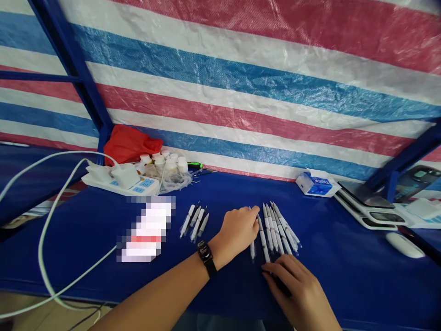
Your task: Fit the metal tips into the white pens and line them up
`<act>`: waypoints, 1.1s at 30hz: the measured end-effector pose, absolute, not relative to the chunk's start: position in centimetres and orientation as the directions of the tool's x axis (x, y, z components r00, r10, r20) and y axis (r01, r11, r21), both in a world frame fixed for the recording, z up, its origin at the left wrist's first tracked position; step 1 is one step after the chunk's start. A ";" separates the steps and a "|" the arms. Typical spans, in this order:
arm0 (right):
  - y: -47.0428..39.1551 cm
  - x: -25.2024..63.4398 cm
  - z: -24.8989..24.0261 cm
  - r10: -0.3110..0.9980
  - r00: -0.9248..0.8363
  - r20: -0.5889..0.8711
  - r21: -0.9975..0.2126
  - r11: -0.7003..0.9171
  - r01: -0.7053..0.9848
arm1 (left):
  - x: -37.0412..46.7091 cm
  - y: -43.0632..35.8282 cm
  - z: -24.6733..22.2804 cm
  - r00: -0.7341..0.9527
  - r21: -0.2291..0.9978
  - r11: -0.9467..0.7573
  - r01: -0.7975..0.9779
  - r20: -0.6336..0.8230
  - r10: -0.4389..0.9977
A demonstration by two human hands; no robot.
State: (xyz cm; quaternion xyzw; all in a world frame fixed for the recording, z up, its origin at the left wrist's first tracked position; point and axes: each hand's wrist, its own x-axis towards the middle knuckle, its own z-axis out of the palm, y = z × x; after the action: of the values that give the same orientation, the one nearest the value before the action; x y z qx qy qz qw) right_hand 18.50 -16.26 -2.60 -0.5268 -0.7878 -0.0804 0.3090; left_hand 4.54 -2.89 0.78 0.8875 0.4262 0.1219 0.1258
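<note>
On blue table (pixel 337 248), right of ctr: row of white pens (pixel 272 230). Prob. light, stiff, slick where clear wrap (pixel 253 258) shows; best held mid-barrel, off tips. L hand (pixel 237 230) at row's left end, R hand (pixel 298 285) by one pen's lower end; hands apart, can't tell if gripping.

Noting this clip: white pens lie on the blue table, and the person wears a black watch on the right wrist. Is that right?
Not quite: the head view shows the black watch on the left hand's wrist. White pens do lie on the blue table.
</note>
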 end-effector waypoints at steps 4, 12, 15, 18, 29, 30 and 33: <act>-15.8 18.3 -2.9 0.740 -0.167 0.652 -0.166 0.354 0.921 | 4.9 -3.2 0.5 0.637 0.378 -0.630 0.678 0.125 0.761; -16.7 21.8 -4.0 0.690 0.117 0.715 -0.224 0.066 0.972 | 4.7 -3.3 1.1 0.672 0.428 -0.655 0.623 0.134 0.728; -16.7 24.1 -4.8 0.765 0.128 0.632 -0.242 0.038 0.970 | 4.8 -3.3 0.9 0.680 0.432 -0.668 0.606 0.154 0.717; -16.5 24.9 -5.3 0.823 0.060 0.564 -0.188 0.057 0.980 | 4.9 -3.4 0.6 0.693 0.399 -0.691 0.603 0.166 0.701; -17.2 23.4 -4.4 0.765 0.075 0.640 -0.183 0.057 0.982 | 5.1 -3.6 0.4 0.733 0.345 -0.733 0.586 0.158 0.661; -17.2 23.4 -4.4 0.763 0.072 0.643 -0.179 0.058 0.982 | 5.1 -3.6 0.4 0.734 0.345 -0.734 0.585 0.161 0.660; -17.1 23.5 -4.5 0.770 0.060 0.635 -0.169 0.063 0.984 | 5.1 -3.6 0.3 0.734 0.340 -0.740 0.580 0.176 0.656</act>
State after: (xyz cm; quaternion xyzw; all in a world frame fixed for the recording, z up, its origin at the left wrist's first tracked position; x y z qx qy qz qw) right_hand 23.50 -17.15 -4.46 -0.6616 -0.6627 -0.1755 0.3037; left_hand 5.11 -3.60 0.27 0.9217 0.3355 0.1434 0.1321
